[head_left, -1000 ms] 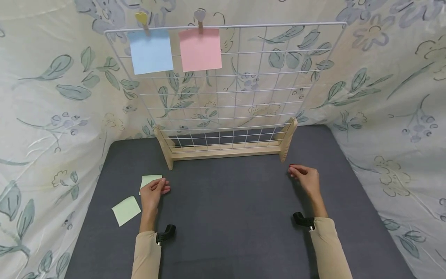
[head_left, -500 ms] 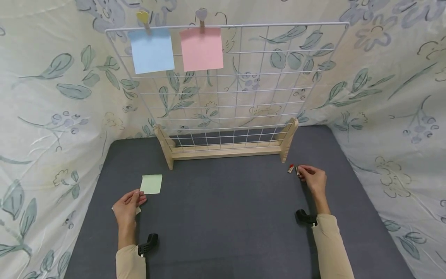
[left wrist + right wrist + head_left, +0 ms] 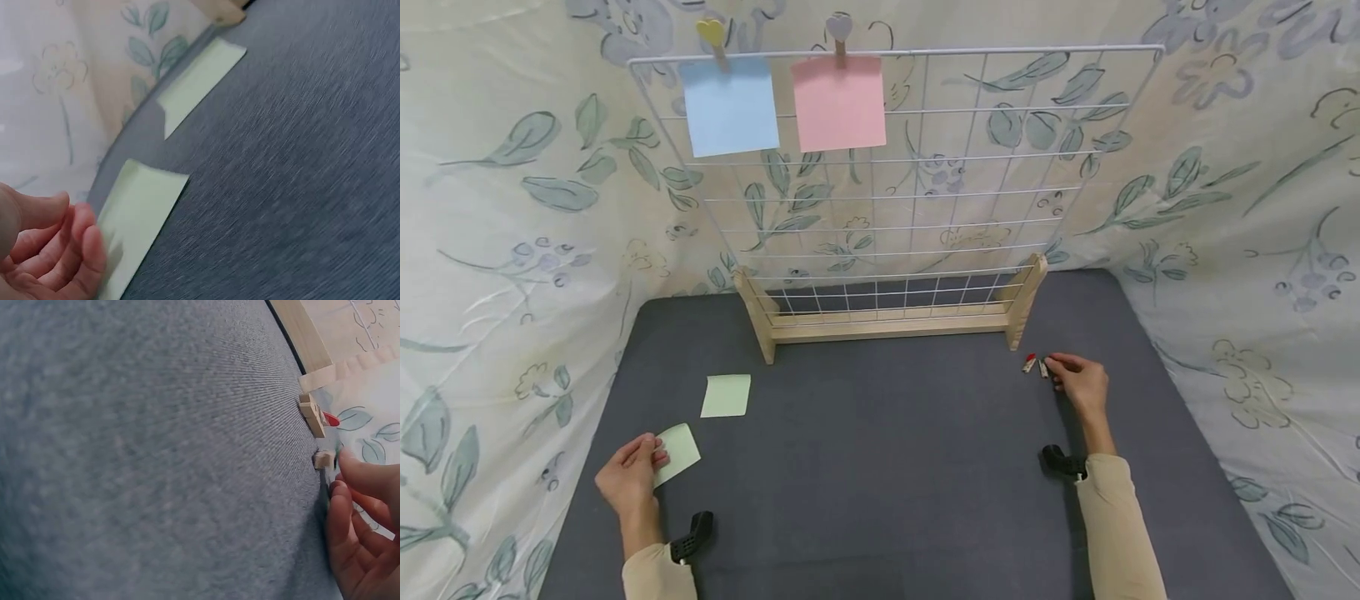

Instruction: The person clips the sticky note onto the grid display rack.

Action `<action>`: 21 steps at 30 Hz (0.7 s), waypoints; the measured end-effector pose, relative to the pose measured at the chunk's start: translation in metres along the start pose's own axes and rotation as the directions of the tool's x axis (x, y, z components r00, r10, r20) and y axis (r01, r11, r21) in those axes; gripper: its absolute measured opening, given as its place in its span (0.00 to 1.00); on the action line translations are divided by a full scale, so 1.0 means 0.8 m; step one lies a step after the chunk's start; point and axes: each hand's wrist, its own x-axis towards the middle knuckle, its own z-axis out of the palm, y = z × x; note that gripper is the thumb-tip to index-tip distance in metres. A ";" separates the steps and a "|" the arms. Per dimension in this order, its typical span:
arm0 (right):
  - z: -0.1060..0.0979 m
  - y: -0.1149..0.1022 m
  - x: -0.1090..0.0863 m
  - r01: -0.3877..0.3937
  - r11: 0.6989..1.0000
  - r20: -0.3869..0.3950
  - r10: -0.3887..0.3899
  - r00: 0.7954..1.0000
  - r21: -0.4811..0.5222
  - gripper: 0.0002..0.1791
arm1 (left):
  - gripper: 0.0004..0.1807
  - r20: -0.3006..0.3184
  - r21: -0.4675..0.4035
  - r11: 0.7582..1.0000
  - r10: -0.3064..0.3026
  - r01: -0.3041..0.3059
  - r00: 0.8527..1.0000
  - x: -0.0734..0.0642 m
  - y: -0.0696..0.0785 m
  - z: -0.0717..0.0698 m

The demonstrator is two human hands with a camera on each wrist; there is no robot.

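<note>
In the head view my left hand (image 3: pixel 632 473) is over the left edge of the nearer pale green sticky note (image 3: pixel 679 454), its fingers loosely bent and overlapping the paper. The left wrist view has the fingertips (image 3: pixel 84 215) beside that note, nothing pinched between them. A second green sticky note (image 3: pixel 726 396) lies farther back. My right hand (image 3: pixel 1081 385) is low at the table's right side, loosely curled, its fingertips just right of a small wooden clothespin (image 3: pixel 1043 367). Beside that clip lies another clothespin with a red top (image 3: pixel 314 415).
At the back a white wire grid (image 3: pixel 917 192) stands in a wooden base (image 3: pixel 887 330). Clothespins with heart tops hold a blue note (image 3: pixel 730 108) and a pink note (image 3: pixel 840 104) on its top bar. Flowered cloth (image 3: pixel 512 250) surrounds the dark table (image 3: pixel 880 467).
My left hand has moved from the farther green note toward the near left, to the other one. My right hand has drawn slightly rightward, and the two clothespins now show on the table.
</note>
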 end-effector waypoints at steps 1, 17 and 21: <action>0.000 -0.001 0.000 0.008 1.000 0.010 -0.008 1.000 -0.022 0.18 | 0.02 -0.020 0.024 1.000 0.011 -0.011 1.000 0.001 0.000 -0.002; 0.004 -0.010 -0.003 0.080 0.948 0.068 -0.062 0.996 -0.306 0.23 | 0.14 0.046 0.654 0.701 0.340 -0.285 0.939 0.008 -0.007 -0.009; 0.004 -0.011 -0.003 0.076 0.940 0.069 -0.056 0.996 -0.333 0.25 | 0.10 0.044 0.661 0.694 0.345 -0.286 0.938 0.009 -0.008 -0.004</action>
